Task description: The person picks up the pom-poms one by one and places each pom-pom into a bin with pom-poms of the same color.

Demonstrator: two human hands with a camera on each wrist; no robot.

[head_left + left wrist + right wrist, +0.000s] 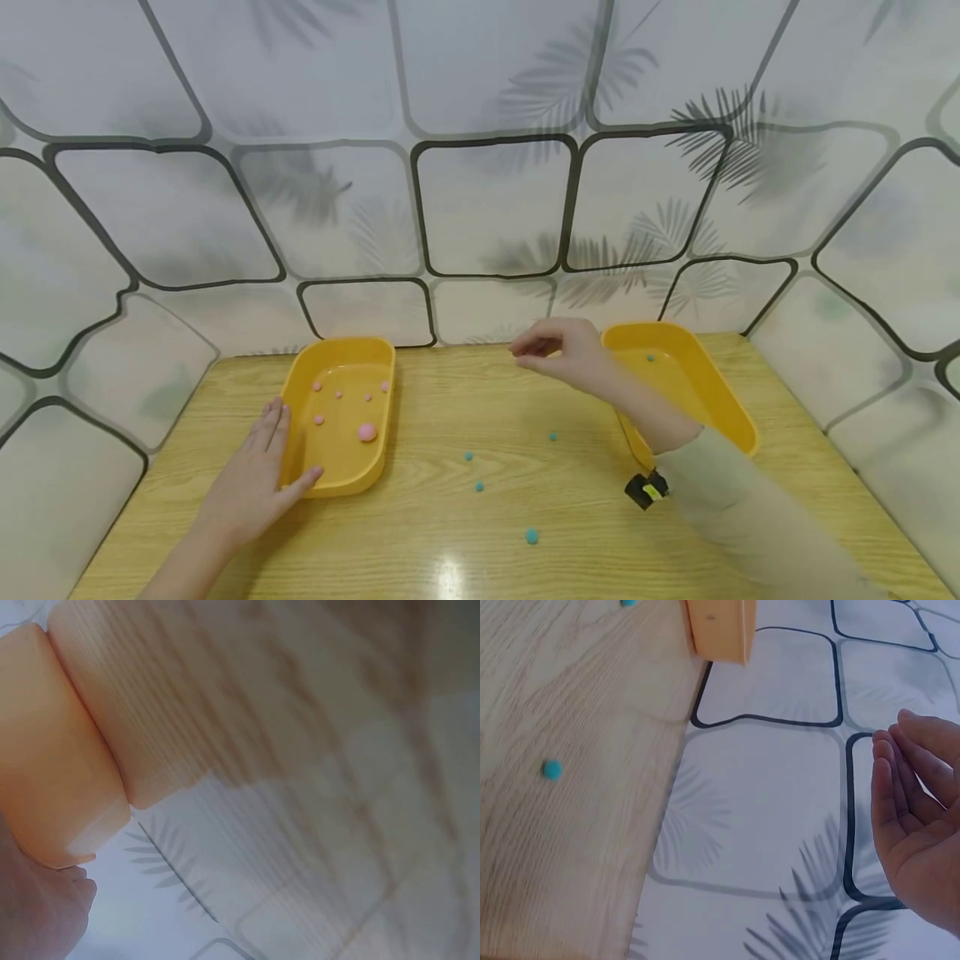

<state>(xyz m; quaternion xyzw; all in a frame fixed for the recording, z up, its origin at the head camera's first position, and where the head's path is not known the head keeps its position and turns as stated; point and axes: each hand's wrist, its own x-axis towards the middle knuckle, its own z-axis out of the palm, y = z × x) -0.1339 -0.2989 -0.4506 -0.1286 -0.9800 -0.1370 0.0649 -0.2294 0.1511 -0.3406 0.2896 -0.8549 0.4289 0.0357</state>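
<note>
My left hand (258,471) lies flat on the wooden table (450,400) against the near left corner of the left yellow tray (300,392), fingers straight along its side and thumb touching its front rim. Several pink balls lie in that tray, the largest (367,432) near its right wall. Above the table my right hand (536,354) hovers by the left edge of the right yellow tray (720,392), fingers loosely bent. In the right wrist view this hand (919,825) shows a bare palm. One teal ball (650,357) lies in the right tray.
Several small teal balls are scattered on the table between the trays, one (532,536) nearest me and one (552,436) close to the right tray. A patterned wall sheet (487,208) encloses the table at the back and sides. The left wrist view is blurred.
</note>
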